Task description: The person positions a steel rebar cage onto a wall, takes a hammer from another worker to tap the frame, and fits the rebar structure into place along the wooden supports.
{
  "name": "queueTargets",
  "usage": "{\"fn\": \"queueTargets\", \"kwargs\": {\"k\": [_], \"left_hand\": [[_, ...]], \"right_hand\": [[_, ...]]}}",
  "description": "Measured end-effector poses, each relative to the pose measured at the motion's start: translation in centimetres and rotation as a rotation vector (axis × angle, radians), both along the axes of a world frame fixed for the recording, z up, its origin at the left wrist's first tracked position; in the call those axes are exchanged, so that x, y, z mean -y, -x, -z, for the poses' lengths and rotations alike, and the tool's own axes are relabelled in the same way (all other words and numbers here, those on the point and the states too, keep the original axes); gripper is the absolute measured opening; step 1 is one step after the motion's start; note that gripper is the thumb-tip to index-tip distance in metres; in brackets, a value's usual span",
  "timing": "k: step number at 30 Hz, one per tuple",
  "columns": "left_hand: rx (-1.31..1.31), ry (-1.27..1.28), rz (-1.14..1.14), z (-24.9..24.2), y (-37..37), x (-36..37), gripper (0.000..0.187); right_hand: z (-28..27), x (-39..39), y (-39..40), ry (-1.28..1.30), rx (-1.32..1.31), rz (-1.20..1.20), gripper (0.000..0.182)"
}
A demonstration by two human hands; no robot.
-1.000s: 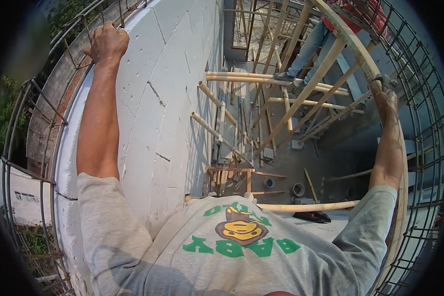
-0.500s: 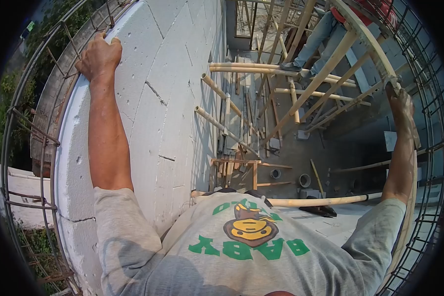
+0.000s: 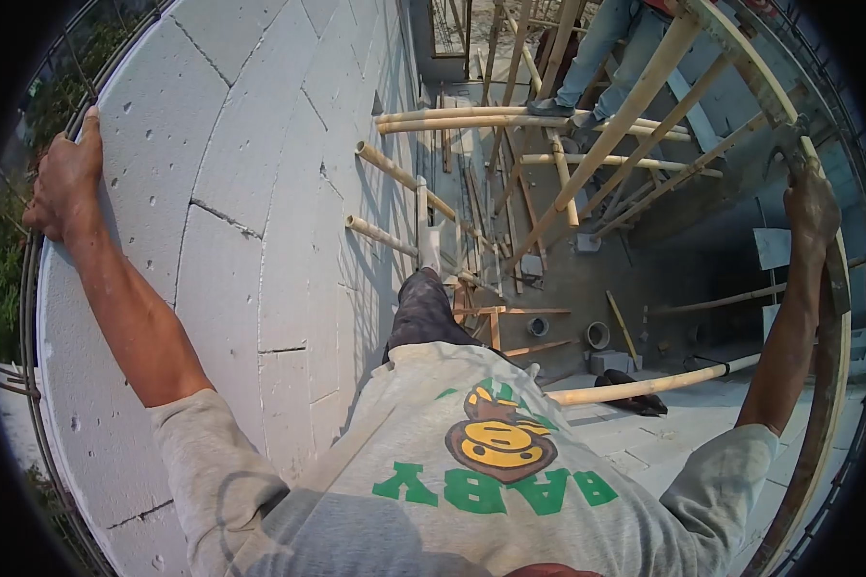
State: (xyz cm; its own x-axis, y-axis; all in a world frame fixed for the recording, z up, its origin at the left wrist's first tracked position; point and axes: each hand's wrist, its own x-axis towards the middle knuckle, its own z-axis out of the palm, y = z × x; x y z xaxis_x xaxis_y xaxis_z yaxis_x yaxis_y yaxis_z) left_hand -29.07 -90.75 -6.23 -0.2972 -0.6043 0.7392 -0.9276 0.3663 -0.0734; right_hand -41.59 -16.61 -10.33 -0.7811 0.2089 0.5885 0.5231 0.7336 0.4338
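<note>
My left hand (image 3: 65, 188) grips the top edge of the white block wall (image 3: 202, 135), its thumb pointing up and its fingers curled over the far side. On the other side, my right hand (image 3: 811, 210) is closed round the edge of a long wooden board (image 3: 827, 356), which looks curved in this view. Between my arms, my leg (image 3: 428, 308) in dark trousers reaches forward beside the wall. Its foot is over the bamboo poles (image 3: 394, 231) that stick out near the wall.
A person in jeans (image 3: 597, 58) stands on horizontal bamboo poles (image 3: 510, 117) ahead. Slanted bamboo props (image 3: 606, 144) cross the right side. Far below, buckets (image 3: 597, 335), blocks and loose timber lie on the floor (image 3: 568, 298). Steel rebar (image 3: 31, 317) runs along the wall's outer side.
My leg has come into view, stretched forward beside the wall. The view has shifted, showing more wall face. My left hand appears lower and farther left; both hands still grip.
</note>
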Motion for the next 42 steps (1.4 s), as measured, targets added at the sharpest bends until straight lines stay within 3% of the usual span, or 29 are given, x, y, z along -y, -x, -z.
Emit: {"fn": "queueTargets", "kwargs": {"k": [6,9,11,13,16,17,18,19,20,21,24,27,29,30,31,33,36,39,42], "left_hand": [[-0.060,0.103,-0.152,0.6,0.0,-5.0,0.064],[-0.079,0.147,-0.194,0.6,0.9,-5.6,0.062],[-0.094,0.152,-0.233,0.9,1.5,-5.4,0.064],[-0.107,0.157,-0.261,1.1,1.8,-5.2,0.068],[-0.155,0.388,-0.201,2.4,1.4,-3.8,0.052],[-0.241,0.420,-0.090,2.8,2.1,-4.7,0.042],[-0.615,0.448,0.409,4.4,4.0,-4.8,0.037],[-0.713,0.437,0.727,6.4,5.9,-4.7,0.032],[-0.788,0.410,1.051,8.5,7.9,-4.6,0.027],[-0.611,0.390,1.199,10.2,11.2,-4.6,0.022],[-0.708,-0.161,1.361,15.5,25.0,-6.4,0.016],[-0.643,-0.503,1.284,17.1,33.8,-8.3,0.013],[-0.677,-0.489,1.411,16.5,37.9,-8.4,0.014],[-0.697,-0.486,1.467,16.3,40.1,-8.2,0.014],[-0.649,-0.403,1.484,16.3,42.4,-7.4,0.015],[-0.687,-0.563,1.522,15.4,47.1,-6.3,0.016],[-0.698,-0.574,1.480,14.7,53.1,-2.9,0.018],[-0.561,-0.735,1.314,15.0,56.4,1.4,0.021],[-0.545,-0.870,1.191,15.2,59.0,5.6,0.022]], "right_hand": [[1.9,-1.6,1.8,-0.020,-0.161,0.025,0.043],[4.7,-7.0,3.4,-0.245,-0.287,0.038,0.047],[4.4,-6.1,3.7,-0.118,-0.260,0.091,0.048],[4.3,-7.4,3.3,-0.038,-0.228,-0.023,0.046],[5.1,-11.1,1.7,-0.069,-0.204,-0.250,0.042],[4.9,-10.9,2.2,-0.062,-0.214,-0.271,0.041],[4.7,-10.7,2.8,-0.056,-0.224,-0.292,0.041],[4.6,-9.7,2.7,-0.053,-0.243,-0.295,0.042],[4.1,-7.8,1.3,-0.052,-0.233,-0.220,0.043],[3.6,-6.0,0.1,-0.053,-0.220,-0.144,0.044],[1.4,1.6,1.2,0.126,-0.281,0.031,0.043],[-0.4,9.7,5.9,0.283,-0.444,-0.181,0.035],[-1.8,12.4,11.5,0.271,-0.382,-0.243,0.027],[-2.6,13.3,14.9,0.380,-0.325,-0.286,0.032],[-3.1,14.4,18.6,0.367,-0.285,-0.267,0.035],[-4.6,15.7,26.7,0.315,-0.195,-0.232,0.040],[-6.1,14.9,37.7,0.354,-0.059,-0.188,0.041],[-6.7,14.7,42.9,0.426,0.084,-0.107,0.044],[-5.9,17.1,44.1,0.595,0.005,0.110,0.049]]}}
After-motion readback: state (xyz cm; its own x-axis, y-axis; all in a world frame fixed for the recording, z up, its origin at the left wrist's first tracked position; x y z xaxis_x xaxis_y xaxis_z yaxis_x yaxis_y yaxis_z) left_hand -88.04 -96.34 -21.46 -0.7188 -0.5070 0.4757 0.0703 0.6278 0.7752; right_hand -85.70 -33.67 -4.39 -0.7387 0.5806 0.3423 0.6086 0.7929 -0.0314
